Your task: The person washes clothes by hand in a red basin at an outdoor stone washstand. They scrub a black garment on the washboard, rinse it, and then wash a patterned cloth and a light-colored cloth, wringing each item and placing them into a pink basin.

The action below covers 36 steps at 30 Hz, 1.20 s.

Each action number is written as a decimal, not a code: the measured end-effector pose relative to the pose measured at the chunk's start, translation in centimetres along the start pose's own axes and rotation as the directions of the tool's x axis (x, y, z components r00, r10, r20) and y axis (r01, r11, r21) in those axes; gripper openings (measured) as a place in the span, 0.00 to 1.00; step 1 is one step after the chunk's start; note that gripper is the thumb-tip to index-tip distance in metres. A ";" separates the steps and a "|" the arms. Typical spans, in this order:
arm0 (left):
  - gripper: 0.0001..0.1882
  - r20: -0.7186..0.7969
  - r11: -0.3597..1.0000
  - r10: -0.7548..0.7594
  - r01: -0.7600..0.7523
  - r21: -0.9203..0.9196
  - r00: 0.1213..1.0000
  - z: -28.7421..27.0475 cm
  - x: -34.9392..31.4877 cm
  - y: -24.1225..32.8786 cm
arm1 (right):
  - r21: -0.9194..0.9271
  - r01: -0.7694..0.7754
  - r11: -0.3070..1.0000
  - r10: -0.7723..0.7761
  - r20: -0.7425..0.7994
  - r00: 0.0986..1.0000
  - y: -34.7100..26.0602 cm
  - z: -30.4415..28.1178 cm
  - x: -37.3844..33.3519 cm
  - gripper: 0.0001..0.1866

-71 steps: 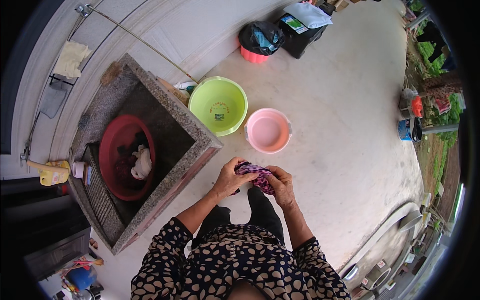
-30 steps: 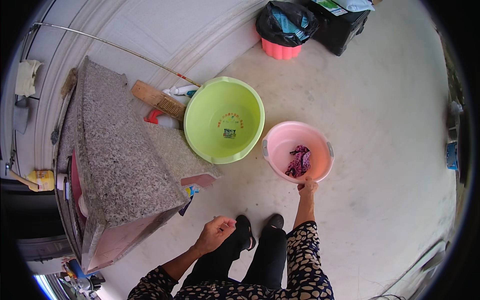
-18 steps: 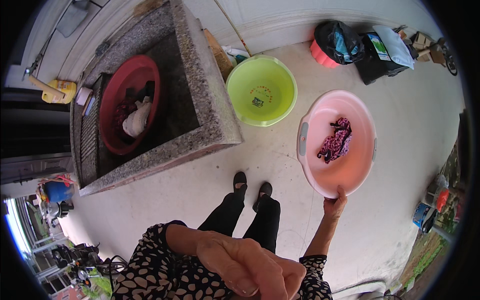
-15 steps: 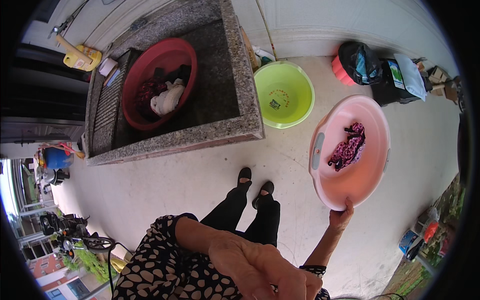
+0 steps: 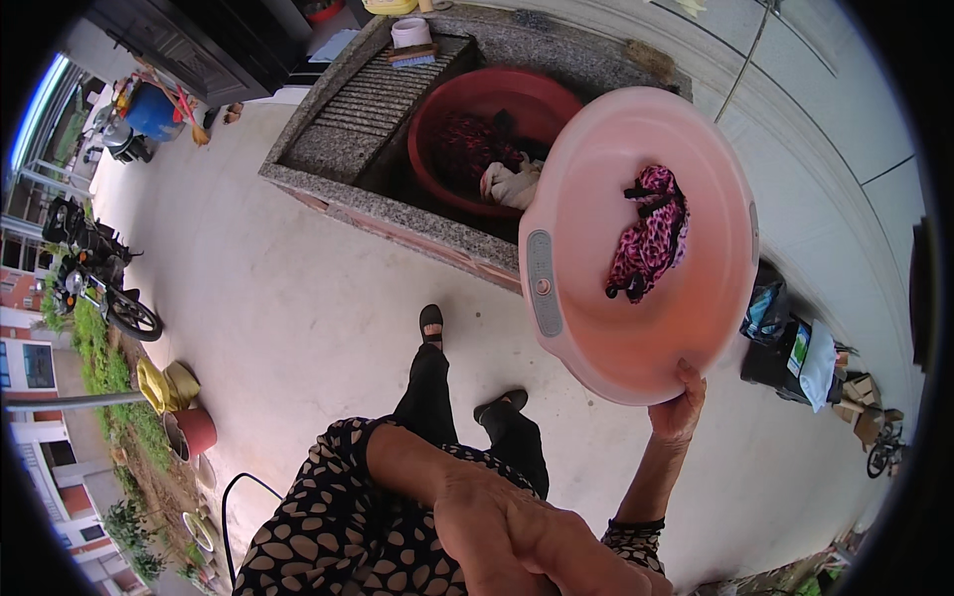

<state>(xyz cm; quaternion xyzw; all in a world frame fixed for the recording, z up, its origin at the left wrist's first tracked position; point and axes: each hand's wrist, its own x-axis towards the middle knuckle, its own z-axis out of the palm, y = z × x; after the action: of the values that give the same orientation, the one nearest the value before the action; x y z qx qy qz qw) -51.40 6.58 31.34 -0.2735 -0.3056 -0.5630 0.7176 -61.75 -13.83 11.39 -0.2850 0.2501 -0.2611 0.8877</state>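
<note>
My right hand (image 5: pixel 680 407) grips the near rim of a pink plastic basin (image 5: pixel 586 328), thumb over the inside of the rim. The basin is held up and tilted toward me. In it lies a bunched pink-and-black leopard-print cloth (image 5: pixel 651 236). My left hand (image 5: pixel 522 536) is bent across my front, very near the camera, and its fingers run out at the lower edge. Behind the basin, a dark red basin (image 5: pixel 542 87) stands in a stone sink (image 5: pixel 397 230), partly covered. It holds dark patterned clothes (image 5: pixel 467 147) and a whitish cloth (image 5: pixel 512 185).
A ribbed washboard slab (image 5: pixel 373 99) forms the sink's left part, with a scrubbing brush (image 5: pixel 413 56) at its top. Black bags and boxes (image 5: pixel 780 348) stand along the wall at right. A motorcycle (image 5: pixel 94 268) and a reddish pot (image 5: pixel 189 434) are at far left.
My view has turned right, and I have stepped. The pink basin has come over in front of the sink's right end, held in my right hand; the green basin is no longer visible.
</note>
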 end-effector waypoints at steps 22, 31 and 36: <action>0.27 0.018 0.992 0.044 -0.046 0.119 0.999 5.2 0.2 32.2 | -0.241 -0.361 0.901 0.412 0.213 0.886 30.1 34.0 26.5 0.13; 0.11 -0.258 0.925 -0.128 0.209 0.316 0.958 -0.8 -1.9 36.9 | -0.457 -0.474 0.753 0.548 0.035 0.836 26.2 31.6 27.3 0.21; 0.09 -0.929 0.126 0.063 0.921 0.369 0.364 -8.4 -6.2 36.0 | -0.996 0.070 0.052 -0.121 0.063 0.991 19.5 18.3 31.9 0.16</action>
<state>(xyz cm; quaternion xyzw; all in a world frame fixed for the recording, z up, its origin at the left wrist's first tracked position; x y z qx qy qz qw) -16.29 12.17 19.43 0.5903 -0.2813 -0.5449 0.5250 -21.11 -12.60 2.55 -0.8266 0.3581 -0.0818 0.4264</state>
